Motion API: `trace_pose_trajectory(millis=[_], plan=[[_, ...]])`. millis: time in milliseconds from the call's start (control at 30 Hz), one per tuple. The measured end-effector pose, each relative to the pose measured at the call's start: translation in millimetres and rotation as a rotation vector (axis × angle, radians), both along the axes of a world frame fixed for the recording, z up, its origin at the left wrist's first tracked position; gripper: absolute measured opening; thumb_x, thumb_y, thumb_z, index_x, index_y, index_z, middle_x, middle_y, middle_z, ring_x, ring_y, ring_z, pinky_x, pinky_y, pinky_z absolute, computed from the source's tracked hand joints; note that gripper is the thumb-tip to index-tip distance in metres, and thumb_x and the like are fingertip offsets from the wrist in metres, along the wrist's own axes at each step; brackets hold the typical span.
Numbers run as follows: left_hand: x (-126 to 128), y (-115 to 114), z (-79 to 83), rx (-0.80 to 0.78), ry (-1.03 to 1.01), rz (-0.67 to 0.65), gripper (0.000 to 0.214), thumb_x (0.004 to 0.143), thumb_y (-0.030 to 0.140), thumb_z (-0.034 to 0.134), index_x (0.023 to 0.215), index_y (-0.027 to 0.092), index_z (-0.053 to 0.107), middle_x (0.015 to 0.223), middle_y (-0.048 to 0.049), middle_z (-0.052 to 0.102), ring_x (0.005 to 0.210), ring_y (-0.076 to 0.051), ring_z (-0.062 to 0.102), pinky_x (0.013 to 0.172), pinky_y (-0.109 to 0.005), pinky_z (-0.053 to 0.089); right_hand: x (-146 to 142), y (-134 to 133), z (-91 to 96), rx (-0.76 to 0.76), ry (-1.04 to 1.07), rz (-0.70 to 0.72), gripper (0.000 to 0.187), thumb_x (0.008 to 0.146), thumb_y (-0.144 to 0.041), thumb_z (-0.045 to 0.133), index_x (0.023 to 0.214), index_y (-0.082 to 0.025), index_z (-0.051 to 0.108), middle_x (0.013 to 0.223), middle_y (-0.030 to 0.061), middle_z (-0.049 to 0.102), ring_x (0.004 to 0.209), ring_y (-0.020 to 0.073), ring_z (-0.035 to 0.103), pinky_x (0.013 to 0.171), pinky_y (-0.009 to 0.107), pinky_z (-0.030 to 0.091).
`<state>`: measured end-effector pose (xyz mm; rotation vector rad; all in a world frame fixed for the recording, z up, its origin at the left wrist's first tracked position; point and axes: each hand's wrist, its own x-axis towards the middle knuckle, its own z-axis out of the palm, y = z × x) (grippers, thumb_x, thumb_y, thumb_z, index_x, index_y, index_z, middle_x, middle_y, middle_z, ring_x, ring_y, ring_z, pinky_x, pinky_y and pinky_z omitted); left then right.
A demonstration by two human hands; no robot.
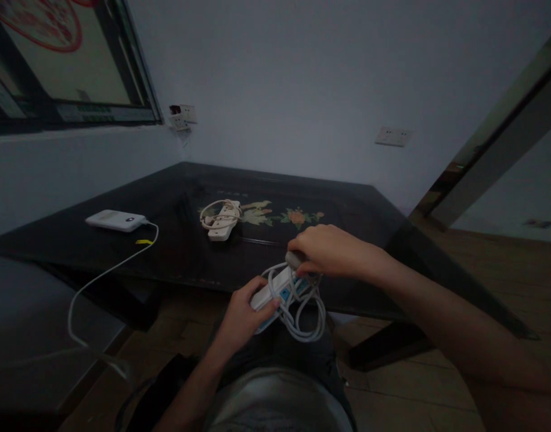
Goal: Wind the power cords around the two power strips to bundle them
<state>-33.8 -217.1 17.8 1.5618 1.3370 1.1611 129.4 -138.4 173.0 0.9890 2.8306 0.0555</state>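
My left hand (245,315) grips the near end of a white and blue power strip (278,288), held tilted at the table's front edge. Around the strip runs its white cord (318,318), with loose loops hanging down on the right. At the strip's far end my right hand (325,251) is closed on a grey plug (294,259), fingers bent over it from above. Whether the plug's prongs sit in a socket is hidden. Farther back on the table lies a second white power strip (224,225) with its cord coiled over it.
The dark glossy table (176,258) has a flower pattern. On its left side lies a white power bank (117,220) whose white cable (102,279) hangs over the front edge. Wall sockets (392,136) are at the back, and a window (72,66) is at upper left.
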Motion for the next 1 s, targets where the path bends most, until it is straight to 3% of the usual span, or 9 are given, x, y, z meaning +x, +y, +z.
trace_pose_trajectory(millis=[100, 233, 333, 667, 1000], plan=[[-1, -1, 0.1, 0.007, 0.011, -0.005, 0.021, 0.078, 0.035, 0.061, 0.084, 0.015, 0.058, 0.075, 0.001, 0.054, 0.07, -0.014, 0.049, 0.062, -0.022, 0.038, 4, 9, -10.2, -0.076, 0.099, 0.068, 0.028, 0.072, -0.034, 0.075, 0.093, -0.017, 0.07, 0.085, 0.0083, 0.069, 0.076, 0.0212, 0.061, 0.06, 0.027, 0.037], [-3, -2, 0.1, 0.026, 0.036, -0.009, 0.022, 0.078, 0.036, 0.062, 0.087, 0.016, 0.058, 0.076, 0.001, 0.055, 0.07, -0.014, 0.049, 0.062, -0.022, 0.038, 11, 28, -22.8, -0.374, 0.283, 0.193, 0.029, 0.078, -0.035, 0.069, 0.099, -0.015, 0.066, 0.083, 0.0032, 0.065, 0.07, 0.0136, 0.056, 0.06, 0.023, 0.037], [-3, -2, -0.2, 0.031, 0.064, -0.027, 0.02, 0.078, 0.035, 0.062, 0.084, 0.017, 0.058, 0.074, 0.0018, 0.054, 0.069, -0.014, 0.049, 0.061, -0.021, 0.038, 14, 37, -27.3, -0.543, 0.302, 0.239, 0.03, 0.079, -0.038, 0.067, 0.097, -0.014, 0.064, 0.079, 0.0007, 0.061, 0.067, 0.0117, 0.051, 0.057, 0.021, 0.036], [-4, 8, 5.3, -0.019, 0.002, -0.075, 0.023, 0.077, 0.037, 0.063, 0.086, 0.016, 0.059, 0.079, 0.0, 0.057, 0.073, -0.015, 0.051, 0.064, -0.022, 0.04, 17, 43, -32.3, -0.537, 0.393, 0.255, 0.034, 0.075, -0.041, 0.07, 0.095, -0.015, 0.063, 0.089, 0.0031, 0.06, 0.08, 0.0153, 0.054, 0.068, 0.025, 0.04], [-18, 14, 9.8, -0.031, 0.099, -0.202, 0.024, 0.078, 0.038, 0.062, 0.085, 0.015, 0.061, 0.076, 0.0005, 0.057, 0.071, -0.015, 0.051, 0.064, -0.022, 0.042, 27, 54, -38.8, -0.848, 0.52, 0.173, 0.038, 0.067, -0.036, 0.077, 0.094, -0.016, 0.059, 0.082, -0.0015, 0.059, 0.071, 0.0115, 0.054, 0.061, 0.022, 0.042]])
